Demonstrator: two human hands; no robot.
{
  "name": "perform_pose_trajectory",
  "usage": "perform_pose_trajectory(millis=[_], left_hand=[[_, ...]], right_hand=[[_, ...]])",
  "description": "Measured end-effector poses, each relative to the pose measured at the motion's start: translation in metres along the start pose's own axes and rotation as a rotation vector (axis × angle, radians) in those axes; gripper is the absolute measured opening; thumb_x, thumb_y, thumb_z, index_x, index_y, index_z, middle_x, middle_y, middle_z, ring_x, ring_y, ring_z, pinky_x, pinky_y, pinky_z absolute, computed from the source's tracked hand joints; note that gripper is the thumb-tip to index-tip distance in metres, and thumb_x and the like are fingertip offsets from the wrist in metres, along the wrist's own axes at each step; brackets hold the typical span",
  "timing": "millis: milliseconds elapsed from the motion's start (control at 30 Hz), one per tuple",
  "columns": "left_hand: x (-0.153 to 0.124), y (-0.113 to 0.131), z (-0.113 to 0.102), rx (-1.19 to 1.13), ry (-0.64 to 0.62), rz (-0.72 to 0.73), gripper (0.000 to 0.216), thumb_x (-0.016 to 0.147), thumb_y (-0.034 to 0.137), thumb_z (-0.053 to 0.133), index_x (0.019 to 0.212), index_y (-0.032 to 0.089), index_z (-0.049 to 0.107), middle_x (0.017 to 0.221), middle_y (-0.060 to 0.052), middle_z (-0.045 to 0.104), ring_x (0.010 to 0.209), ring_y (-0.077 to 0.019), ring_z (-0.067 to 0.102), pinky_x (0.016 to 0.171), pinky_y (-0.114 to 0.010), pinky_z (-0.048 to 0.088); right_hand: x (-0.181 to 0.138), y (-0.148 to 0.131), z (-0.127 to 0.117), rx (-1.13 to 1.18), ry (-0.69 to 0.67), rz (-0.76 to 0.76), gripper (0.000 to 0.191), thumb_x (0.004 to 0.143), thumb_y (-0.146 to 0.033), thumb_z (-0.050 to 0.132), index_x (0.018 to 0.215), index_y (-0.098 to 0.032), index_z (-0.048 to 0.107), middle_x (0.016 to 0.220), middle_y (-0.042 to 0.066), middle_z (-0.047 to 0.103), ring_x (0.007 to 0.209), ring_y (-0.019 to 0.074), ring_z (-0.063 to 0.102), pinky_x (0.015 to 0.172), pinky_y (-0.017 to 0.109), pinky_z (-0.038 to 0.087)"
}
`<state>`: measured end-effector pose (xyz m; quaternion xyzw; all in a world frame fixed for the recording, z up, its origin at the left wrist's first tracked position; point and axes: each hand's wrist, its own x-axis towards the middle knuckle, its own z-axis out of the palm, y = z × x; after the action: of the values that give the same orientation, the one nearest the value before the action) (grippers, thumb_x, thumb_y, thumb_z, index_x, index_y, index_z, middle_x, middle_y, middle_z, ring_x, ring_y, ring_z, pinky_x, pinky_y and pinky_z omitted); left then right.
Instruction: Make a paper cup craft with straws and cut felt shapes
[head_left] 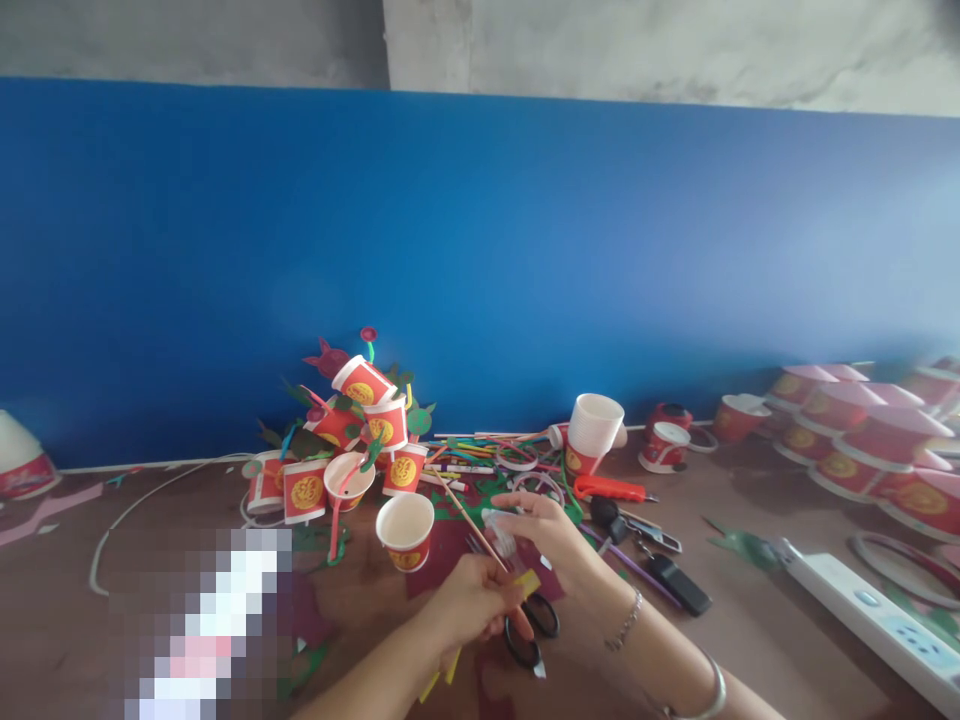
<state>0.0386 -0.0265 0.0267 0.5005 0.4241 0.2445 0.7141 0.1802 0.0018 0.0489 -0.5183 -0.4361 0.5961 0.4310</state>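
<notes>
My left hand is closed in a pinch on a thin stick that slants up and away. A yellow strip sticks out at the same fingertips. My right hand is just beyond, its fingers curled around a whitish, see-through piece whose kind is unclear. Black-handled scissors lie below, partly covered by my left hand. A red paper cup stands upright to the left. Dark red paper and green scraps lie under and around my hands.
A decorated pile of red cups leans toward the blue partition. Straws and pens lie behind my hands. An orange cutter, keys with a black fob, stacked cups and a power strip are on the right.
</notes>
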Motion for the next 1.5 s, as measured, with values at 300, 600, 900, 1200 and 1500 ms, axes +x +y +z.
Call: perform_pose_trajectory(millis=[300,600,900,1200,1500], left_hand=[[0.001,-0.003,-0.001,0.001,-0.004,0.009,0.036,0.064,0.049,0.068,0.067,0.020,0.047,0.057,-0.003,0.069,0.035,-0.0047,0.030,0.041,-0.023,0.014],[0.006,-0.008,-0.004,0.051,0.018,0.010,0.030,0.068,0.044,0.065,0.070,0.020,0.047,0.057,-0.002,0.069,0.033,-0.0045,0.030,0.038,-0.022,0.017],[0.015,0.004,-0.011,-0.064,0.158,0.045,0.043,0.063,0.054,0.066,0.076,0.020,0.044,0.058,-0.003,0.067,0.032,-0.0024,0.030,0.036,-0.020,0.014],[0.016,0.001,-0.016,-0.279,0.245,0.166,0.044,0.058,0.052,0.072,0.070,0.017,0.048,0.054,-0.001,0.062,0.037,-0.0017,0.032,0.039,-0.017,0.012],[0.012,0.003,-0.015,-0.311,0.269,0.221,0.044,0.060,0.049,0.073,0.077,0.017,0.049,0.059,0.001,0.062,0.038,-0.0021,0.038,0.038,-0.016,0.016]], right_hand=[[-0.014,-0.012,0.007,0.078,-0.092,-0.093,0.052,0.062,-0.039,0.078,0.104,-0.013,0.062,0.075,0.008,0.075,0.070,0.0214,0.070,0.069,0.033,0.051],[-0.023,-0.019,0.010,0.121,-0.122,-0.134,0.049,0.066,-0.038,0.077,0.105,-0.014,0.061,0.081,0.008,0.074,0.081,0.0223,0.070,0.076,0.033,0.050],[-0.032,-0.033,0.009,-0.013,-0.177,-0.211,0.042,0.073,-0.041,0.071,0.103,-0.015,0.060,0.073,0.005,0.071,0.071,0.0182,0.066,0.066,0.029,0.047],[-0.026,-0.030,0.002,-0.371,-0.083,-0.265,0.033,0.078,-0.038,0.065,0.100,-0.014,0.063,0.057,0.000,0.063,0.048,0.0100,0.051,0.047,0.022,0.033],[-0.021,-0.029,-0.005,-0.579,-0.054,-0.294,0.027,0.078,-0.030,0.060,0.099,-0.014,0.064,0.058,0.000,0.064,0.047,0.0096,0.047,0.045,0.021,0.031]])
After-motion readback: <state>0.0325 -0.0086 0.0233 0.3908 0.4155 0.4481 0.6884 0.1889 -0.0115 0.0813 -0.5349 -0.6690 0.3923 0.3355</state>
